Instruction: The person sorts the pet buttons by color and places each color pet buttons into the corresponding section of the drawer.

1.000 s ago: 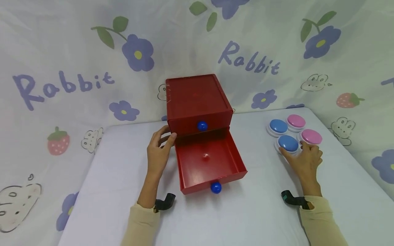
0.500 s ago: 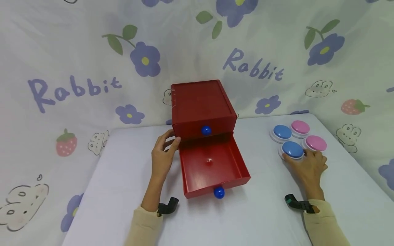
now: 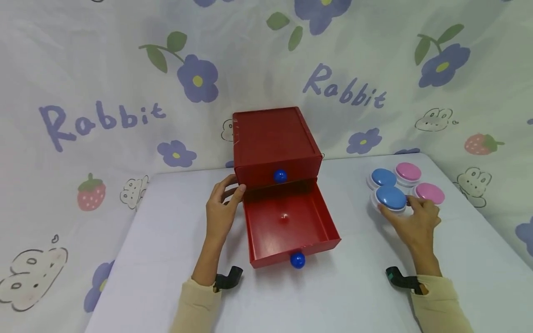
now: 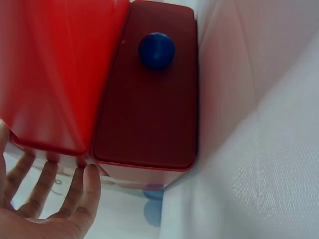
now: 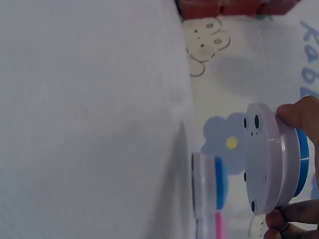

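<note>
A red drawer box [image 3: 272, 138] stands mid-table, one drawer [image 3: 287, 222] pulled out, with a blue knob on its front. Underneath, a dark red drawer front [image 4: 144, 109] with its own blue knob shows pushed in, in the left wrist view. My left hand [image 3: 219, 212] rests loosely spread fingertips against the box's left side. At the right, my right hand [image 3: 416, 226] pinches a blue push button [image 3: 390, 198] by its white base between thumb and fingers. In the right wrist view, this button's underside faces the camera and it is held clear of the table.
Behind the held button stand another blue push button [image 3: 383, 176] and two pink ones, a rear one [image 3: 408, 171] and a nearer one [image 3: 430, 193]. A patterned cloth [image 3: 266, 69] hangs behind the white table [image 3: 354, 286]. The extended drawer juts toward the front.
My right hand has gripped the nearer blue button and raised it off the table, tilting it slightly. The left hand stays at the box. The head view shifted a little.
</note>
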Demonstrator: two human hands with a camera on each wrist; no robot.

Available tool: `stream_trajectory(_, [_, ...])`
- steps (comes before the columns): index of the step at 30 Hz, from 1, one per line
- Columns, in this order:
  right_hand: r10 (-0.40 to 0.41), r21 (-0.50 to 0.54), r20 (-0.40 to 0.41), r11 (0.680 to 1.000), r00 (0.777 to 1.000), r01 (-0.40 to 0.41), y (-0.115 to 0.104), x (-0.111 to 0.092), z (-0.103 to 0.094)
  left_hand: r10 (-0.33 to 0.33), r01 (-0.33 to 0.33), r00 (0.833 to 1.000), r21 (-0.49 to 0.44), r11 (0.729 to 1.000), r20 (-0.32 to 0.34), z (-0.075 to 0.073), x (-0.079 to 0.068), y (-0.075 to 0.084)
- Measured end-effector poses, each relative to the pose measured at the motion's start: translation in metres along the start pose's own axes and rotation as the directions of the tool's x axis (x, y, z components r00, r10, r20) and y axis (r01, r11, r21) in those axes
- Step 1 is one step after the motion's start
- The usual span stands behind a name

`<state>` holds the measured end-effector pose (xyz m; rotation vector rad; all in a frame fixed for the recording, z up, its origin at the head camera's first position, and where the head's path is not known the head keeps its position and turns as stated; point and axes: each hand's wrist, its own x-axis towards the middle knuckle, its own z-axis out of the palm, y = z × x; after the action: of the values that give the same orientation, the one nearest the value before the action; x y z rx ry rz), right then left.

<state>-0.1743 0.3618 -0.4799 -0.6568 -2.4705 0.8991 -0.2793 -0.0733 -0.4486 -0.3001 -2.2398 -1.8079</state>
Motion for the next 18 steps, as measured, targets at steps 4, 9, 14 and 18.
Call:
stream_trajectory(4, [-0.048, 0.032, -0.006, 0.998, 0.999, 0.048, -0.016, -0.008, 0.0, 0.0, 0.0, 1.0, 0.005, 1.0, -0.002, 0.0, -0.001, -0.001])
stream_trajectory(9, [-0.152, 0.066, -0.021, 0.986, 0.988, 0.153, -0.039, -0.017, -0.002, -0.008, 0.008, 1.0, 0.008, 1.0, -0.003, -0.001, -0.001, -0.001])
stream_trajectory(14, [-0.206, 0.103, -0.016, 0.973, 0.978, 0.206, -0.06, -0.027, -0.006, -0.007, 0.007, 1.0, 0.008, 1.0, -0.002, 0.0, 0.0, 0.001])
stream_trajectory(18, [-0.25, 0.136, -0.01, 0.959, 0.968, 0.249, -0.075, -0.033, -0.009, -0.002, 0.002, 1.0, 0.015, 1.0, 0.001, 0.0, 0.0, 0.001])
